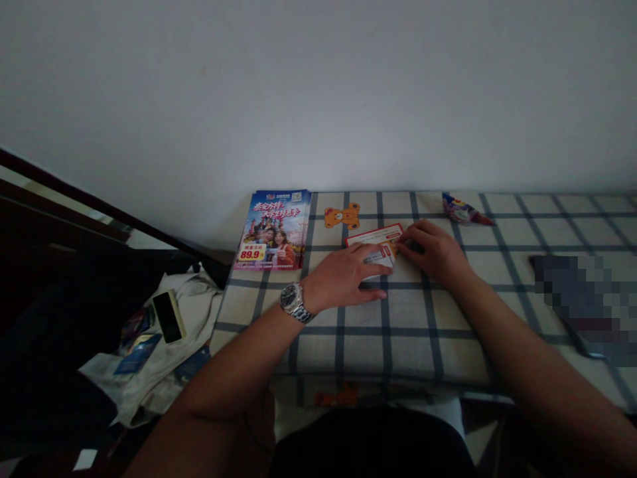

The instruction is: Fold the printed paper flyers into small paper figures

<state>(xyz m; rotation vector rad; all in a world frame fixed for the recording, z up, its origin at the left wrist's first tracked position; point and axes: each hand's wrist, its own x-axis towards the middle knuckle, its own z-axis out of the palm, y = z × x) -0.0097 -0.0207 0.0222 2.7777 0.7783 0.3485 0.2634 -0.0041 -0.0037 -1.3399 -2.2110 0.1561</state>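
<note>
A phone [168, 316] lay beyond the left edge of the table [398, 332], and a stack of flyers [273, 230] sat at its far left corner. Toward the far edge the left hand [348, 275] lay flat and open on a red-bordered leaflet [375, 238] — seemingly only part-folded. The right hand [432, 251] touched the leaflet's right end with curled fingers; whether it pinched or pressed could not be told. A folded paper piece [462, 210] — apparently finished — lay by the far edge.

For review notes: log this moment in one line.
left hand: flat on leaflet | right hand: touching leaflet edge | flyer stack: untouched
</note>
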